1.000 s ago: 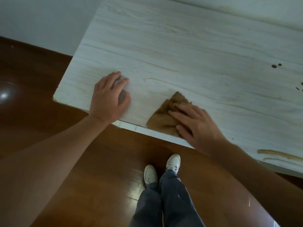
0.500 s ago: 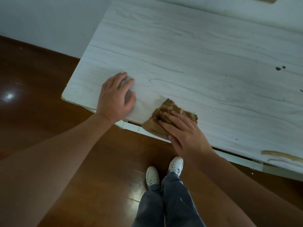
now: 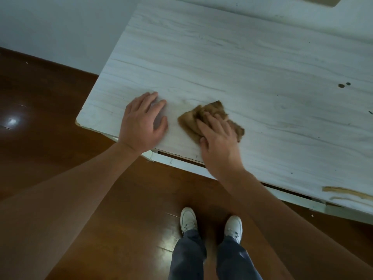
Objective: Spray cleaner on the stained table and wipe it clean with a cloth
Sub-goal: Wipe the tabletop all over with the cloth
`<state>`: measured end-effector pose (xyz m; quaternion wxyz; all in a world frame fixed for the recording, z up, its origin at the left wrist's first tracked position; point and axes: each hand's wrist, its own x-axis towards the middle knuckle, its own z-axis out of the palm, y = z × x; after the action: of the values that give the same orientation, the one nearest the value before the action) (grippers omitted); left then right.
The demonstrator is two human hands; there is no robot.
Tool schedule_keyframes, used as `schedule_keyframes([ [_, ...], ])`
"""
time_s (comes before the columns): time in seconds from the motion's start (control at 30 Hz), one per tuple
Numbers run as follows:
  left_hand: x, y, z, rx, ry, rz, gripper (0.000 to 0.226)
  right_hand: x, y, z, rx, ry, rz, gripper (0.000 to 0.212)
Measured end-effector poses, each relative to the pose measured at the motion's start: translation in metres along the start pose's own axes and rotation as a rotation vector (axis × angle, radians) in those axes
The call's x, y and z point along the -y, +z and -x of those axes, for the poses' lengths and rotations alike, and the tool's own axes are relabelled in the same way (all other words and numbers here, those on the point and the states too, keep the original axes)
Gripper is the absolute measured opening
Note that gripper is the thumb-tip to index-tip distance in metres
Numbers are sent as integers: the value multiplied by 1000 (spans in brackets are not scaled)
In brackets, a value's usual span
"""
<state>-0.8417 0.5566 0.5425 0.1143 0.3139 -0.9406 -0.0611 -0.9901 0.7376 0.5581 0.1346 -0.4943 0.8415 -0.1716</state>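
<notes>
A white wood-grain table fills the upper right. A crumpled brown cloth lies near its front edge, and my right hand presses down on it with fingers spread over the cloth. My left hand rests flat on the tabletop just left of the cloth, fingers apart, holding nothing. Two small dark spots mark the table at the right. Brown streaks run along the front edge at the far right. No spray bottle is in view.
Dark polished wood floor lies left of and below the table. My white shoes stand close to the table's front edge. A pale wall rises at the upper left, meeting the table's left end.
My right hand has pushed the cloth away from the front edge, further onto the table and towards the left hand. The cloth has bunched up. My left hand stays flat in place.
</notes>
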Motion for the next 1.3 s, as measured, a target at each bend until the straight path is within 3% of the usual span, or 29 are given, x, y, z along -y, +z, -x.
schedule_keyframes([
  [0.1,-6,-3,3,29,-27,-12,49,7,5,25,78,-166,34,49],
  [0.2,-29,-5,8,17,-30,17,45,-23,-7,52,85,-195,60,48],
  [0.43,-122,9,-3,70,166,93,47,-140,-63,100,15,52,95,49],
  [0.63,-173,29,-8,79,123,158,47,-184,-85,112,-82,283,95,48],
  [0.9,-177,34,-4,107,126,115,49,-121,-47,112,-17,26,16,52],
  [1.07,-183,31,-5,114,99,113,49,-154,-61,110,27,-125,23,51],
  [1.3,-227,35,-13,35,-92,151,45,-262,-114,72,-75,155,20,48],
])
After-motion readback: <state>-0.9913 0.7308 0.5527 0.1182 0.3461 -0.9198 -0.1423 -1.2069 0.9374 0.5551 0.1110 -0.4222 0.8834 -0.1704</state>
